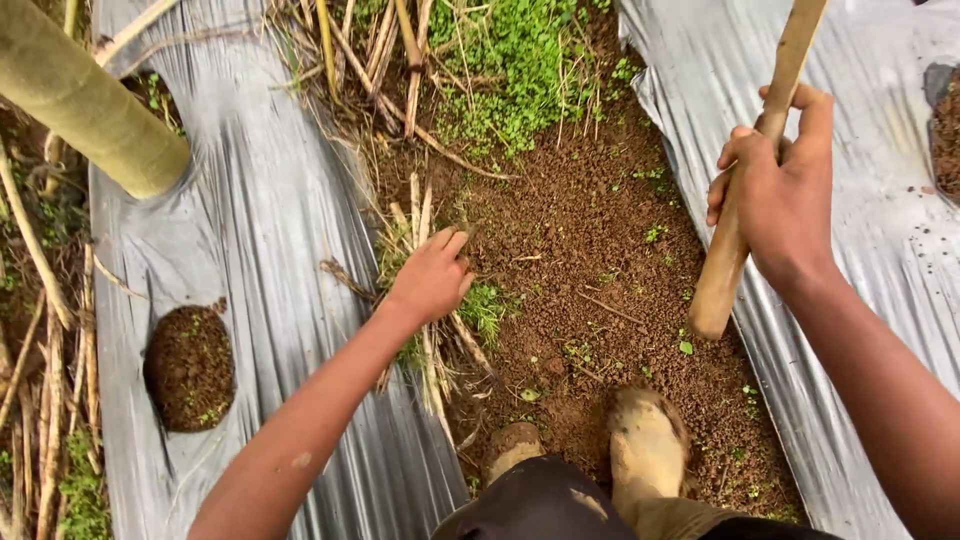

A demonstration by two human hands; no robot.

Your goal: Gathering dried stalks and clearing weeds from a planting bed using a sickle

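My left hand [432,275] reaches down to a clump of dry stalks and green weeds [440,320] at the edge of the left plastic sheet, its fingers curled around the stems. My right hand [775,185] is closed on a wooden tool handle [745,190] that runs up out of the top of the view, its lower end hanging over the soil. The tool's head is out of sight. Brown soil [590,260] fills the furrow between the two hands. My muddy boots [645,445] stand at the bottom of the furrow.
Silver plastic mulch sheets lie on the left [270,220] and right [870,150], each with a round soil-filled planting hole [188,368]. A thick bamboo pole [85,105] leans in at the upper left. Green weeds [510,70] and dry stalks [45,400] lie around.
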